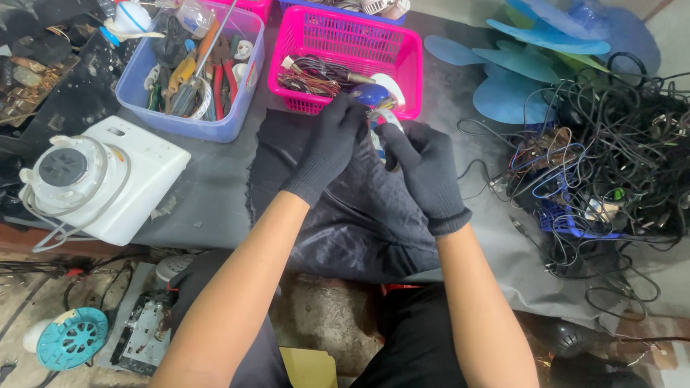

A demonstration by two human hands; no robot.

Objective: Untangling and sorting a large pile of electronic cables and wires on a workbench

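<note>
Both my hands wear black knit gloves and meet above a dark quilted cloth (352, 215) spread on the table. My left hand (327, 147) pinches a small shiny metal part (381, 115) from the left. My right hand (424, 169) grips the same small part from the right, with a bit of blue and white showing behind the fingers. The part is mostly hidden by the gloves, so I cannot tell what it is.
A pink basket (406, 54) holding wires stands just beyond my hands. A blue bin (215, 126) of pliers and screwdrivers is at the far left, a white fan motor housing (108, 179) at the left edge. Blue fan blades (525, 65) and tangled black cables (618, 144) fill the right.
</note>
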